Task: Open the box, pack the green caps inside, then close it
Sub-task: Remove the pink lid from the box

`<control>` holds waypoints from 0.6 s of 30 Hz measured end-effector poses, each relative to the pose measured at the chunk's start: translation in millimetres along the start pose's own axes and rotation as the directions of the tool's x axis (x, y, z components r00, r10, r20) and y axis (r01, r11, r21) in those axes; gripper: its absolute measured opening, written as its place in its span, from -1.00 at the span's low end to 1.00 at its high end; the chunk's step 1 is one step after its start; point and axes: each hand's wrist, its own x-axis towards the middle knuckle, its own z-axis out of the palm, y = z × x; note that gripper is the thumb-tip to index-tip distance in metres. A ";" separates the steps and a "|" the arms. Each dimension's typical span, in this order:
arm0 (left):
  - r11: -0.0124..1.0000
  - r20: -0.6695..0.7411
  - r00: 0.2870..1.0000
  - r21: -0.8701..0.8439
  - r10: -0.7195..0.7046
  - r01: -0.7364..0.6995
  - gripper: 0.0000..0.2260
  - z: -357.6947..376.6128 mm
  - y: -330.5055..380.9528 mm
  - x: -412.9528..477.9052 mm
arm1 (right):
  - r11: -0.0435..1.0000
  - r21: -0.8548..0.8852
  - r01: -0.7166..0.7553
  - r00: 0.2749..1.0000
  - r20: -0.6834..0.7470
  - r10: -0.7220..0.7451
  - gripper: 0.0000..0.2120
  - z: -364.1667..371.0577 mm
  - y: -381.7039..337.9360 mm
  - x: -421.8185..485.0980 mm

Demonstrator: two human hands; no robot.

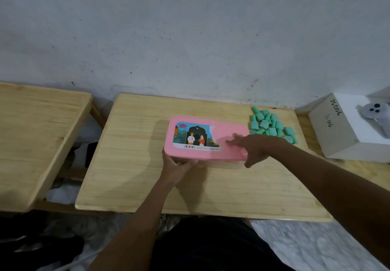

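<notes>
The box (pixel 202 154), pink lid on, sits in the middle of the table (pixel 137 175). The left hand (pixel 177 167) grips its near left corner, thumb along the front edge. The right hand (pixel 253 146), blurred, lies on the lid's right end, fingers stretched out. The green caps (pixel 272 124) are heaped just past the box's far right corner.

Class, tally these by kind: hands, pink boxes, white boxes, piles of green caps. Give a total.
Hands: 2, left hand and right hand
Pink box: 1
White box: 1
Pile of green caps: 1
Total: 5
</notes>
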 end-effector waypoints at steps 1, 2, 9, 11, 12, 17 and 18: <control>1.000 0.002 1.000 -0.007 0.001 -0.001 -0.04 0.8 -0.1 0.5 | 1.000 0.003 0.000 1.000 0.000 0.000 -0.03 0.2 -0.1 -0.6; 1.000 0.007 1.000 -0.007 0.001 -0.001 -0.05 1.2 0.1 2.0 | 1.000 0.007 0.004 1.000 0.002 -0.004 -0.04 -0.5 -0.2 -1.0; 0.999 -0.013 0.999 0.013 -0.032 0.032 0.05 2.6 3.3 6.7 | 0.997 0.067 0.029 0.999 0.021 -0.031 -0.19 -18.1 6.0 -12.1; 1.000 -0.015 0.999 0.002 -0.031 0.032 0.05 3.5 3.4 6.1 | 0.993 0.115 0.032 0.999 0.004 -0.032 -0.25 -21.1 10.1 -12.7; 1.000 -0.018 0.999 -0.004 -0.027 0.027 0.06 3.8 3.7 6.1 | 0.990 0.138 0.035 0.999 -0.005 -0.035 -0.27 -22.6 11.8 -12.5; 0.998 -0.025 0.999 -0.046 -0.048 0.047 -0.02 4.1 5.7 0.7 | 0.954 0.285 0.097 0.992 -0.105 -0.069 -0.40 -36.9 30.1 -21.7; 0.998 -0.023 0.998 -0.049 -0.050 0.049 -0.04 3.9 7.1 -0.2 | 0.941 0.317 0.116 0.986 -0.153 -0.069 -0.44 -39.7 34.5 -24.6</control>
